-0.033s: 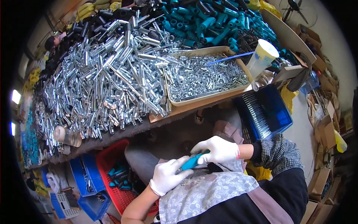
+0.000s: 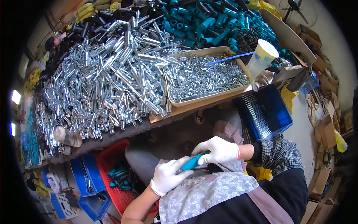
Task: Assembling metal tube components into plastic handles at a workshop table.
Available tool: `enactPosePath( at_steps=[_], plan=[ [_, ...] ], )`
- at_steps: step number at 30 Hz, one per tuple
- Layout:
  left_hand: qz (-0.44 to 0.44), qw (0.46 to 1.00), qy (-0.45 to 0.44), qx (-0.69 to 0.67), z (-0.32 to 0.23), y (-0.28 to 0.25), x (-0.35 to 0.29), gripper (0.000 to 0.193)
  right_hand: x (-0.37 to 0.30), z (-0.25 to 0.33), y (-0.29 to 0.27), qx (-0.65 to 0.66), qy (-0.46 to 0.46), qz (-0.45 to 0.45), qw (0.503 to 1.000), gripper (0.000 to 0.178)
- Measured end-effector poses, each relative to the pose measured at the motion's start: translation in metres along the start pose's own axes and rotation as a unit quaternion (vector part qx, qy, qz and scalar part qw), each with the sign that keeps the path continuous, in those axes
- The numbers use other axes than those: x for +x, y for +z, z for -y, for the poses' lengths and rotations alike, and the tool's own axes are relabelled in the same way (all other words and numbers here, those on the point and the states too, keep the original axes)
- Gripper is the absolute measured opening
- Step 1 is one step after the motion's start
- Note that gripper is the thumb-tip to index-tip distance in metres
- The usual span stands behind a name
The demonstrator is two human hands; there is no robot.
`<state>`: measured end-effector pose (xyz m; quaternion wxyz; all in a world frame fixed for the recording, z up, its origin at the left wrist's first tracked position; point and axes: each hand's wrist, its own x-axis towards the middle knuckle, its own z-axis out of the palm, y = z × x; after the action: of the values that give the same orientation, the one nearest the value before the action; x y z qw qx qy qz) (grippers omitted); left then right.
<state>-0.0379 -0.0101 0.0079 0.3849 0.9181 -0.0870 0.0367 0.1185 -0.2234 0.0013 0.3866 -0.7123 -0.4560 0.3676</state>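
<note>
Over my lap I hold a teal plastic handle (image 2: 192,162) with both gloved hands. My left hand (image 2: 167,177), in a white glove, is closed around its lower left end, where a bit of metal shows between the fingers. Gripping the upper right end is my right hand (image 2: 220,151), gloved too, with the thumb along the near side and the fingers over the far side. The palms hide both ends of the handle. Below my hands lies a grey leaf-patterned apron (image 2: 212,188).
Metal shafts and sockets (image 2: 108,78) heap on the bench beside a tray (image 2: 209,95) of small parts. Teal handles (image 2: 209,22) pile behind. A paper cup (image 2: 263,56) stands right, above a blue crate (image 2: 276,108) of metal rods. A red basket (image 2: 106,164) with handles sits left.
</note>
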Motion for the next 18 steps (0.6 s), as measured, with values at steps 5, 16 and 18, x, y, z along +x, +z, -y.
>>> enactPosePath(
  at_steps=[5, 16, 18],
  plan=[
    [-0.014, 1.0, 0.026, 0.0, -0.002, 0.004, 0.006, 0.047, 0.002, 0.005, -0.015, 0.18, 0.148, 0.106, 0.967, 0.051],
    [-0.05, 0.998, 0.03, -0.019, -0.005, 0.016, 0.032, 0.049, 0.041, 0.019, -0.038, -0.104, -0.078, 0.122, 0.984, 0.049],
    [-0.068, 0.997, 0.03, -0.004, -0.009, 0.014, 0.034, 0.049, 0.062, 0.02, -0.074, -0.281, -0.378, -0.051, 0.88, 0.021]
  ],
)
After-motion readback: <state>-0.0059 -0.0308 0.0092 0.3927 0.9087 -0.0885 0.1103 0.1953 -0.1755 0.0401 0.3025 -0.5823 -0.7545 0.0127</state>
